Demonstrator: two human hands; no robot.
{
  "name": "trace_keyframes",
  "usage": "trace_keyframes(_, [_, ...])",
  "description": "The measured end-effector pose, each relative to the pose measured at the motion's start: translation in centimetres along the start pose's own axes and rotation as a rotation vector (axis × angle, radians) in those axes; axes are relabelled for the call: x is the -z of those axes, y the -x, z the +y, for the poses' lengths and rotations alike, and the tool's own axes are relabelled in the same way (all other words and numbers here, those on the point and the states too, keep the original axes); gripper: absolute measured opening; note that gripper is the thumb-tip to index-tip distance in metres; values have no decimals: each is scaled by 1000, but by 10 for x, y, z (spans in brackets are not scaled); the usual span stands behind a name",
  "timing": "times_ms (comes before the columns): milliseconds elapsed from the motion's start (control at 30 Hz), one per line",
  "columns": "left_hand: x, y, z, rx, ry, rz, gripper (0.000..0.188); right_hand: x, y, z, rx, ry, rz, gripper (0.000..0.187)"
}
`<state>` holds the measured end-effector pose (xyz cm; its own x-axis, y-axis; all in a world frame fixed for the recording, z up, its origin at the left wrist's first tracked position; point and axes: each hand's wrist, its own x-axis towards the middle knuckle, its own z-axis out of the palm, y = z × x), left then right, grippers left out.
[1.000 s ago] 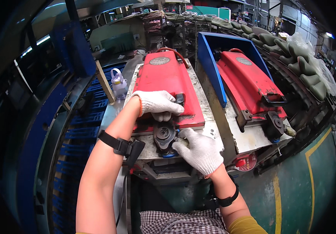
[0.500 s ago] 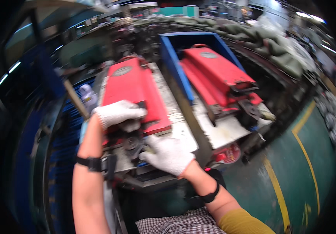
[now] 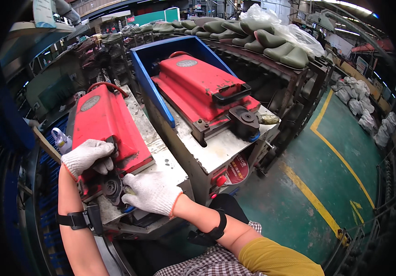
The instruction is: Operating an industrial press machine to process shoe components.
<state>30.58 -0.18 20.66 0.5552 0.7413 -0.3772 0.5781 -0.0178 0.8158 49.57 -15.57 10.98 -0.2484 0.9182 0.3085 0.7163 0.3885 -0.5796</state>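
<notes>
In a white knit glove, my left hand point(image 3: 89, 158) is wrapped round the black handle point(image 3: 112, 140) at the near end of a red machine cover point(image 3: 110, 117). Most of that handle is hidden by the fingers. Just below it, a dark round fitting point(image 3: 112, 187) sticks out at the front of the machine. My right hand point(image 3: 154, 193), gloved too, is closed against the right side of this fitting. A small yellowish bit shows at its fingertips, too small to name.
To the right stands a second machine with a red cover point(image 3: 195, 78), a black handle point(image 3: 231, 94) and a blue surround point(image 3: 149, 85). Behind it, green shoe-shaped pieces point(image 3: 271, 41) are heaped on a rack. White sacks point(image 3: 354, 96) lie beside the green floor point(image 3: 280, 202).
The view has turned right, so both machines appear farther left and the picture is sharper. Both hands keep their places at the left machine's handle and fitting.
</notes>
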Motion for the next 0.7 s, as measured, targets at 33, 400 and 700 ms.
trace_keyframes(33, [0,0,0,0,-3,1,34,-1,0,1,3,0,-1,39])
trace_keyframes(400, [0,-1,-2,1,-22,12,38,-1,0,1,10,3,4,40])
trace_keyframes(700, [2,-3,-6,-6,-30,24,41,-2,-2,0,-2,3,-13,40])
